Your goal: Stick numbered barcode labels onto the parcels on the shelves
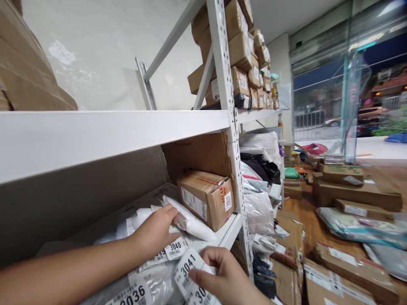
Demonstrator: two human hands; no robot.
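Observation:
My right hand [224,273] pinches a sheet of barcode labels [187,267] between thumb and fingers; 3041 is readable on it. Further in on the lower shelf, my left hand [159,228] is closed at the end of a white plastic parcel [193,221], its fingertips partly hidden. Below that hand, a label marked 3040 [175,248] lies on the bagged parcels. In front, a clear plastic parcel [159,284] carries a label ending in 036 [135,296]. Beside the white parcel sits a cardboard box [206,197] labelled 7015.
The upper shelf's white beam [114,131] runs above my hands, and a perforated upright post [227,84] stands to the right. Stacked boxes [241,51] fill the neighbouring upper shelf, with bagged parcels [260,186] below. More boxes [352,264] lie on the wooden floor at right.

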